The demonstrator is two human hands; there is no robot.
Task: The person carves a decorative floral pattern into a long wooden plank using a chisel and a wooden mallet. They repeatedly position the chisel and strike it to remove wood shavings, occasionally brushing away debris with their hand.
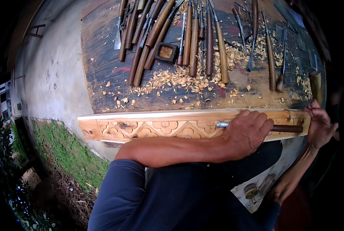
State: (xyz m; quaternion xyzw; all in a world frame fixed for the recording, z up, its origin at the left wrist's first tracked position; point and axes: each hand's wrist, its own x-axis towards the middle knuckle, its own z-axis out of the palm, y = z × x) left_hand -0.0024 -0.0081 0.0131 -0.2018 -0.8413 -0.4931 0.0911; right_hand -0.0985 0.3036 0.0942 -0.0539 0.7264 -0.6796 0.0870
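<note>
My left hand (245,133) is closed over a wooden-handled chisel (289,128) lying along a long, pale carved board (160,127); the metal blade shows left of my fist, the handle to its right. Arches, zigzags and four-lobed shapes are cut into the board, which spans the near edge of the worktable. At the board's right end, my right hand (318,125) has its fingers curled at the corner, gripping it.
The worn dark worktable (110,100) holds several chisels and gouges (195,42), a small dark square box (166,52), flat metal pieces (300,40) and scattered shavings (179,82). A concrete strip (52,69) and grass (64,150) lie to the left.
</note>
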